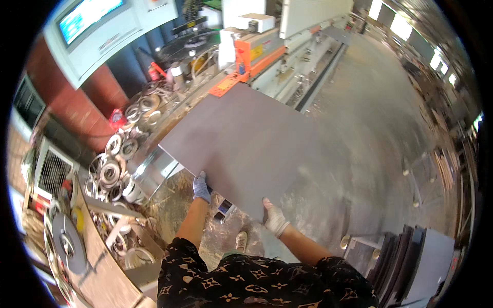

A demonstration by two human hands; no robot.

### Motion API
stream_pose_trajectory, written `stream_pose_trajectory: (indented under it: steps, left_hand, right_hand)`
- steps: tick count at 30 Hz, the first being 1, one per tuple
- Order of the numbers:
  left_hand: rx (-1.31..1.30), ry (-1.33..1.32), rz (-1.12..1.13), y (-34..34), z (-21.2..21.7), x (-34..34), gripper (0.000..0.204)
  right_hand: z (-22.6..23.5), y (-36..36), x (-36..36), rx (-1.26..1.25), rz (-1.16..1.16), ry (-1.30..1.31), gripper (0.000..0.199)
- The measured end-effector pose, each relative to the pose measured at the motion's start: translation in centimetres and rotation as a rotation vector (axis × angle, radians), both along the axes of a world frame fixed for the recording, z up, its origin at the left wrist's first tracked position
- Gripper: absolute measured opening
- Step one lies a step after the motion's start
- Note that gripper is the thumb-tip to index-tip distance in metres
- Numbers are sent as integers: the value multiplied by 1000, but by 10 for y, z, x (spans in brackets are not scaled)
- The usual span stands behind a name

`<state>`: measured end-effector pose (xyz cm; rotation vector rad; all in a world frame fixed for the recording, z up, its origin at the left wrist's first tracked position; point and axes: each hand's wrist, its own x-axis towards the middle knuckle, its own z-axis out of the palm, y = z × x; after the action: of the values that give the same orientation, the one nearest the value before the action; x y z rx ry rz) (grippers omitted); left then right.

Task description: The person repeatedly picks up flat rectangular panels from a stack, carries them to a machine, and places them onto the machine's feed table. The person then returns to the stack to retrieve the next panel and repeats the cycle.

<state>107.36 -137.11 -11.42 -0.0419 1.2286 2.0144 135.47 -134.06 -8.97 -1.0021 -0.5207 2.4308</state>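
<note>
A large flat grey-brown panel [246,138] lies level in front of me, its far left corner against an orange bracket [228,84] of the machine. My left hand [201,187], in a bluish glove, grips the near left edge, thumb on top and fingers hidden beneath. At the near right corner, my right hand [275,217] in a whitish glove holds the panel the same way. The far left part of the panel rests along the machine's edge, while the near part is held out over the floor.
Left of the panel lie several rolls of edge banding [110,172]. A control cabinet with a screen [90,18] stands at the upper left. A long machine rail [323,77] runs away ahead. Stacked dark panels [405,262] stand on a cart at the lower right.
</note>
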Motion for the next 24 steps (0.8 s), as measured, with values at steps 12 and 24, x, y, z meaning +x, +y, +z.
stream_pose_trajectory:
  steps: [12, 24]
  left_hand:
    - [-89, 53, -646, 178, -24, -38, 40]
    - [-61, 553, -305, 99, 39, 89, 65]
  right_hand:
    - [78, 102, 43, 1187, 132, -851, 47]
    - [85, -120, 434, 123, -1475, -378, 40]
